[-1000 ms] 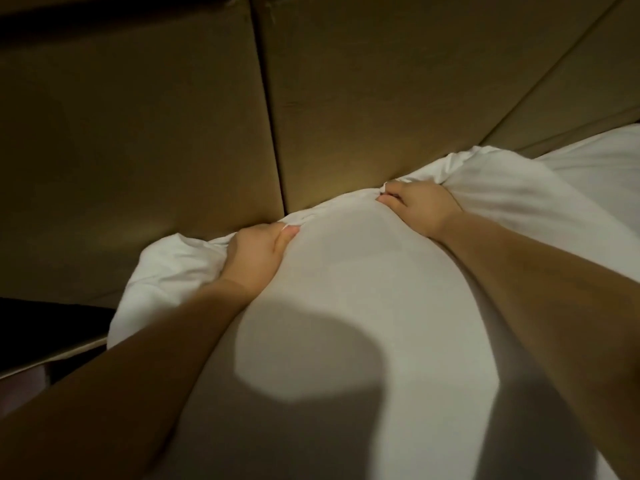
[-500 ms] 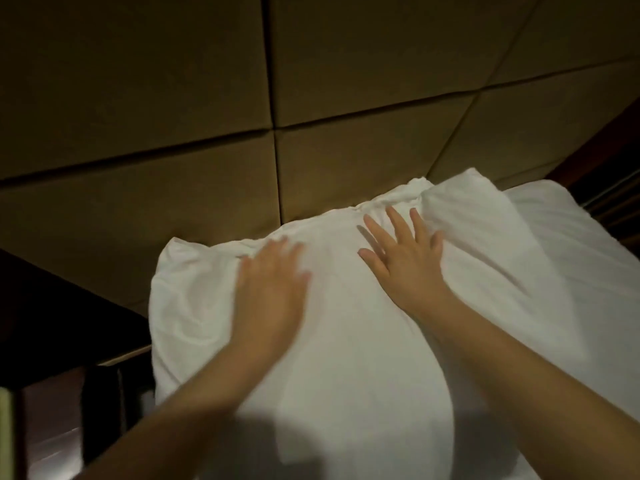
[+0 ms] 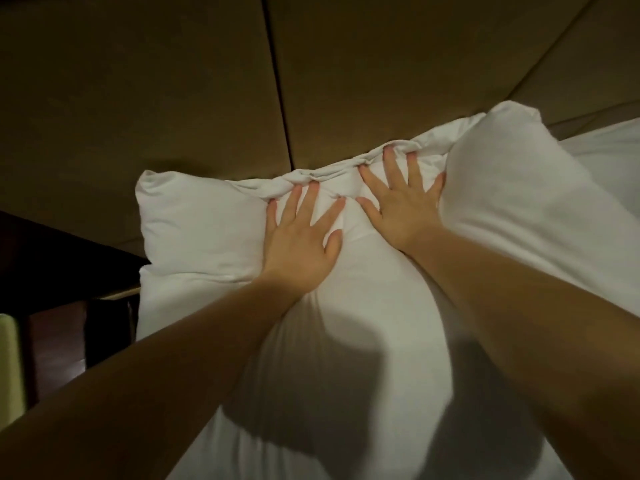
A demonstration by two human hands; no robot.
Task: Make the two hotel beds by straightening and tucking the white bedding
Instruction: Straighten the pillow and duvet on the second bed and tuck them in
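Both hands are lying flat on the white bedding [image 3: 363,327], fingers spread and straight. The left hand [image 3: 298,244] is pressing into the middle of the soft mound. The right hand [image 3: 401,206] is pressing just beside it to the right, with the two thumbs near each other but apart. The fingertips [image 3: 388,157] are reaching a bunched fold [image 3: 332,174] running along the far edge, against the tan padded headboard [image 3: 138,81]. The bedding is puffing up on either side of the hands, higher on the right. A shadow [image 3: 346,375] is falling across its near part. At the left, dark wooden furniture [image 3: 59,327] is standing beside the bed.
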